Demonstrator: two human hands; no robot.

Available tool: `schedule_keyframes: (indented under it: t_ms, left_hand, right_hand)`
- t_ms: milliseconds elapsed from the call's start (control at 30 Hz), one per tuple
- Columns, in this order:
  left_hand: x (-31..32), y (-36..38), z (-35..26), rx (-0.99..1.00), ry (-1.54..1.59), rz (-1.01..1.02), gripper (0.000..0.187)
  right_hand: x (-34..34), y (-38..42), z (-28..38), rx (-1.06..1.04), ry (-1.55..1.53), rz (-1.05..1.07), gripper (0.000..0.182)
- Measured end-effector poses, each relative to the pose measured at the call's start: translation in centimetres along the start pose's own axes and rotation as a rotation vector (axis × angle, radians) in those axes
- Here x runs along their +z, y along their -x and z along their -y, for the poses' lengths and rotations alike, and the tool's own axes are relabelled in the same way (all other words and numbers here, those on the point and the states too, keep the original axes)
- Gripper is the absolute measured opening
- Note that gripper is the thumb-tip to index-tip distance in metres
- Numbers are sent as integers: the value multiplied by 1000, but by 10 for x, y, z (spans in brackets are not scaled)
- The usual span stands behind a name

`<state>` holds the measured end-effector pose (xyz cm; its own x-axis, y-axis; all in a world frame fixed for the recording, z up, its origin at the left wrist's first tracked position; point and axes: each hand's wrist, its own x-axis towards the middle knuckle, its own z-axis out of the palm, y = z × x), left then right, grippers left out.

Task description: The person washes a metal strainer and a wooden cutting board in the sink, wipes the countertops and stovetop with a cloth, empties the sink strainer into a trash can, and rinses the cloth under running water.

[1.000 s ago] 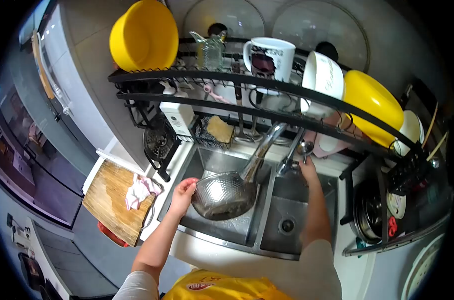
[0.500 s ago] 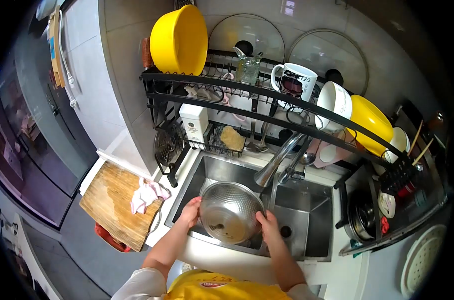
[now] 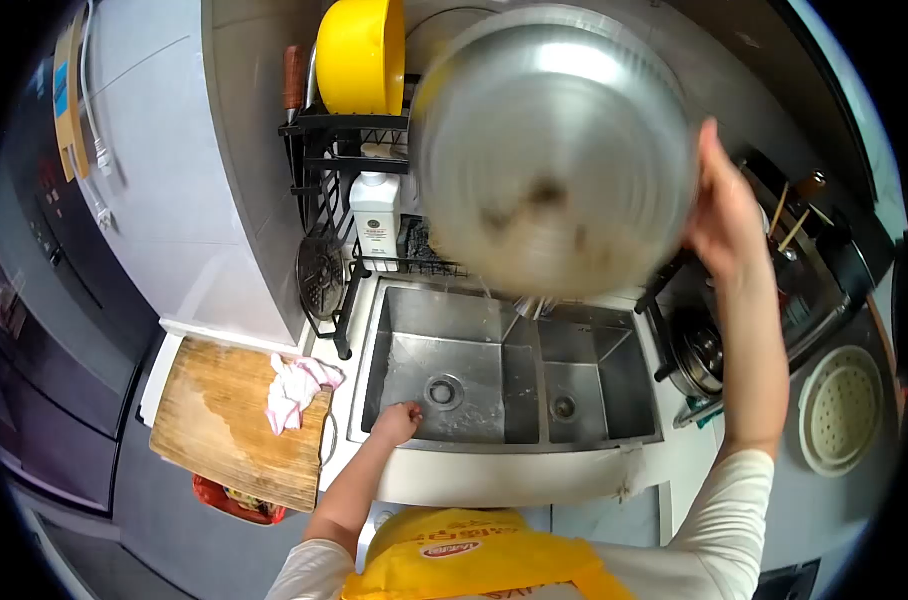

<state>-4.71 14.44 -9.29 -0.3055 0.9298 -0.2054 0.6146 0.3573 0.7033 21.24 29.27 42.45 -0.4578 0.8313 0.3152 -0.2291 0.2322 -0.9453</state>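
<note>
A round stainless steel basin point(image 3: 554, 150) is raised high over the back of the sink, blurred by motion, with brownish patches on the face turned toward me. Its right rim is gripped by my right hand point(image 3: 724, 205), whose fingers are partly hidden behind the metal. My left hand point(image 3: 399, 424) is apart from the basin, over the front left edge of the sink point(image 3: 504, 446), with its fingers curled and nothing visible in them. Wet metal and a drain point(image 3: 444, 391) show in the larger bowl. The basin covers most of the faucet.
A black dish rack point(image 3: 349, 160) stands behind the sink, holding a yellow bowl point(image 3: 359, 60). Below it is a white bottle point(image 3: 377, 215). To the left, a pink-and-white cloth point(image 3: 296, 390) lies on a wooden board point(image 3: 209, 420). A pale strainer point(image 3: 842, 410) is at the right.
The basin has gone from low over the sink, held in both hands, up and to the right in my right hand alone. My left hand has let go and stayed low.
</note>
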Motion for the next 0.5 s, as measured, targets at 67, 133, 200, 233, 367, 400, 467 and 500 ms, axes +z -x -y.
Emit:
schedule_keyframes:
  t_ms: [67,133,200,233,367,400,467,500]
  left_hand:
    - [1,-4,4,23,17,3,26]
    - [8,-8,13,66,5,-13,24]
    - [18,-17,25,122,2,-41,22]
    - [22,-19,30,170,-1,-68,21]
    - [22,-17,29,199,34,-97,20]
    - [20,-16,28,197,35,-91,20]
    - [17,-16,24,119,89,-2,20]
    - [18,-18,26,110,93,8,20]
  right_hand:
    - [8,-30,28,-109,-72,-26,40]
    - [25,-55,44,-151,-167,-141,31]
    - [34,-87,52,-138,-190,-189,28]
    - [35,-107,53,-101,-225,-174,27]
    - [102,-161,34,-166,-453,-131,31]
    - [117,-174,27,-209,-441,-156,30]
    - [135,-203,11,-166,-328,-80,32]
    - [141,-214,2,-113,-217,-43,33]
